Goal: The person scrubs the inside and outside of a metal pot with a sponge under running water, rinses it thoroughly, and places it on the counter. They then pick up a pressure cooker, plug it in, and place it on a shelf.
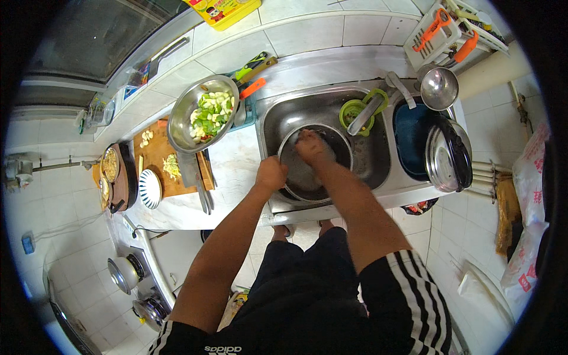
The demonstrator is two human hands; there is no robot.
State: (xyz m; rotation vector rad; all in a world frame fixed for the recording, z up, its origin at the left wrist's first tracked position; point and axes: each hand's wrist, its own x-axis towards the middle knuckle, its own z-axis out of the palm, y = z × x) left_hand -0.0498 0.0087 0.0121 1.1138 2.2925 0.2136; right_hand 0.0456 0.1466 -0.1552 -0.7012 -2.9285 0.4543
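Observation:
A round dark-bottomed pan (pixel 330 195) sits in the left basin of the stainless steel sink (pixel 377 173). My left hand (pixel 271 174) is closed in a fist at the pan's left edge, gripping it there; whether by rim or handle is covered by the fingers. Inside the pan, my right hand (pixel 312 145) is lowered toward the far inner wall, blurred by motion. Its fingertips are hidden, so anything held in them is not visible. Just right of the pan, a green strainer basket (pixel 353 108) stands under the metal faucet (pixel 367 116).
Left of the sink, a steel bowl (pixel 175 120) of chopped green and white vegetables overlaps a wooden cutting board (pixel 151 126). A cleaver (pixel 190 171) and striped bowl (pixel 150 189) lie nearby. Right are a blue basin (pixel 410 142), a pot lid (pixel 439 155) and a steel ladle (pixel 439 88).

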